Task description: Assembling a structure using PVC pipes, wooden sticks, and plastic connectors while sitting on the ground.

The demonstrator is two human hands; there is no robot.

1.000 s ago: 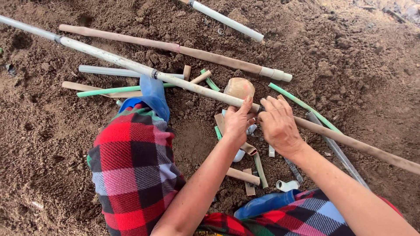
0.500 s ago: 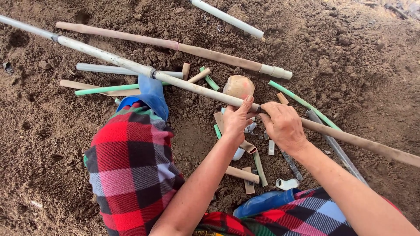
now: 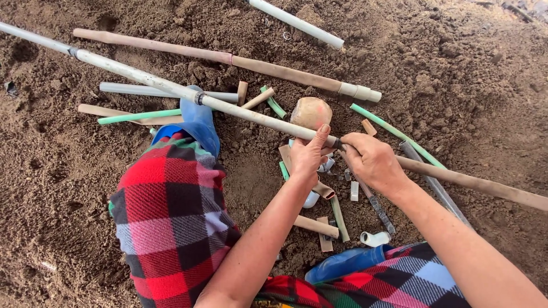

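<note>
Ground: loose brown soil fills the frame, strewn with pipe offcuts.
Long pipe: runs from the upper left edge down to the right edge, crossing above a blue boot; white at the left, tan at the right, with a dark joint at centre frame where the two colours meet.
Axis against hands: the pipe lies crosswise under both hands, which sit either side of the joint.
Left hand: closed around the white length just left of the joint, thumb up along the pipe, forearm rising from bottom centre.
Right hand: fingers curled over the tan length just right of the joint, arm coming from lower right.
Nearer hand: both touch; they are nearly touching each other.
Nearby: a tan rounded object just above the left hand; a white elbow fitting lower down.
</note>
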